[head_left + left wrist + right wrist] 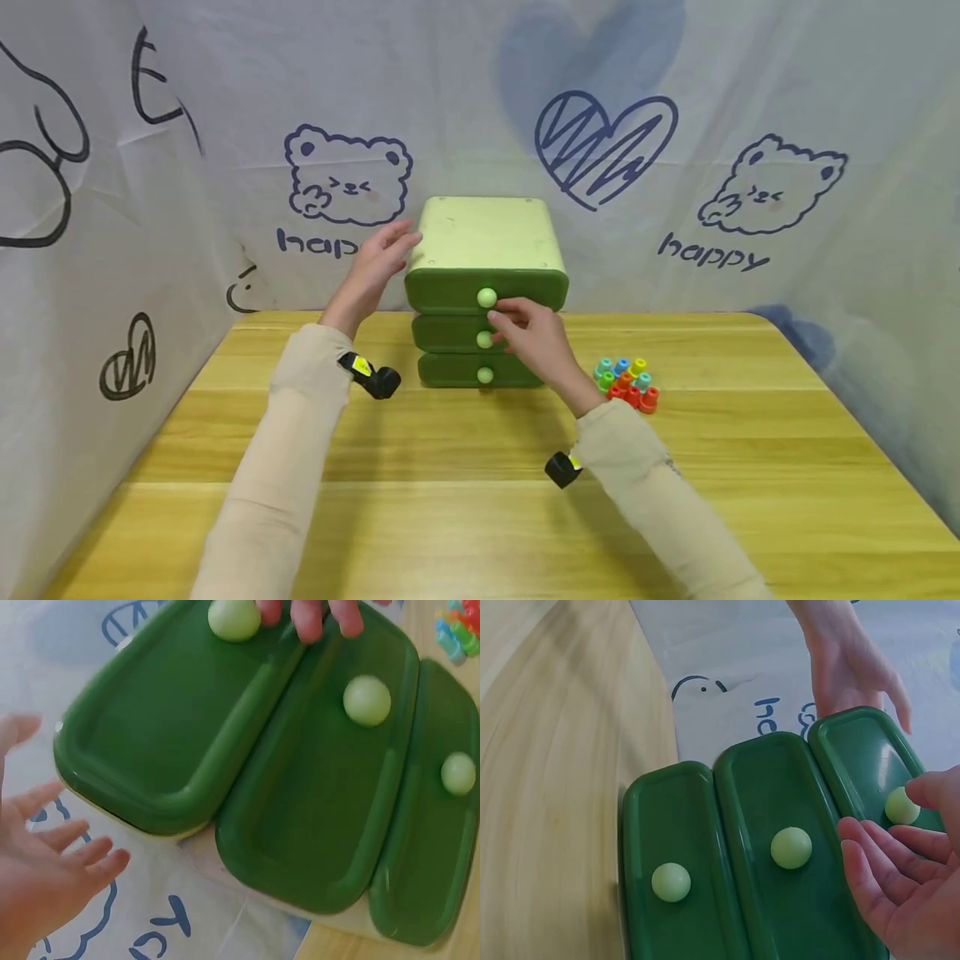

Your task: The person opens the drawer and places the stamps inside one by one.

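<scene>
— So where did the drawer unit (486, 292) stand?
— At the far middle of the surface (480, 500), coloured pegs (627, 385) to its right.
— And the hands?
— Right hand (534, 335) reached the top knob (487, 297), fingers relaxed, perhaps touching it. Left hand (378, 258) hovered spread beside the unit's left edge.
</scene>
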`<action>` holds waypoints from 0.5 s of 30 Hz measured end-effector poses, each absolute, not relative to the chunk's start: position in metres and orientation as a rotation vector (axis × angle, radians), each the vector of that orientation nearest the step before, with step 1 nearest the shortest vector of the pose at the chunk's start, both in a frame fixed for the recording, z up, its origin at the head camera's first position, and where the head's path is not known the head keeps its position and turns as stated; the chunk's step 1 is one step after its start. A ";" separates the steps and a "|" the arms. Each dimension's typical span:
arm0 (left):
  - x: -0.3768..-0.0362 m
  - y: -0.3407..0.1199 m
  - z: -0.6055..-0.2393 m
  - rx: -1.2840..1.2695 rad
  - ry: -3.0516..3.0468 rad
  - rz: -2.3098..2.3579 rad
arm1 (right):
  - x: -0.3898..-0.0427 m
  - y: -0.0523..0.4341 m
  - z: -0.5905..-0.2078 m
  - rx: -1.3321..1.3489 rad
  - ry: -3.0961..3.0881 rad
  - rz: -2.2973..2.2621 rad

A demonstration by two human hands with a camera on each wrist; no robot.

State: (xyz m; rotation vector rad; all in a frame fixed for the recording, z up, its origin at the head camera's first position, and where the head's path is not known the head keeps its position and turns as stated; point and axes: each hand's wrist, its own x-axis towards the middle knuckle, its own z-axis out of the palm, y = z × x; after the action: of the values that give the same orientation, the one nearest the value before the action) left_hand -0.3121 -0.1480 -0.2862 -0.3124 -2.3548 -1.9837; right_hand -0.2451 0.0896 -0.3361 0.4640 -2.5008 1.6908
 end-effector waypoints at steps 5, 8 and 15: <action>-0.316 -0.146 -0.286 -0.370 -2.440 -1.947 | -0.248 0.084 -0.335 0.395 -2.477 1.751; -0.319 -0.146 -0.286 -0.369 -2.455 -1.948 | -0.249 0.081 -0.335 0.350 -2.470 1.784; -0.326 -0.149 -0.287 -0.427 -2.501 -1.938 | -0.251 0.079 -0.332 0.309 -2.461 1.794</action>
State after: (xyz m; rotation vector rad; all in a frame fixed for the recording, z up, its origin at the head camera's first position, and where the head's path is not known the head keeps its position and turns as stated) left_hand -0.3255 -0.1494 -0.2872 -0.4268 -2.5008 -1.9376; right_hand -0.2512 0.0785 -0.3322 0.3093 -2.4605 1.7943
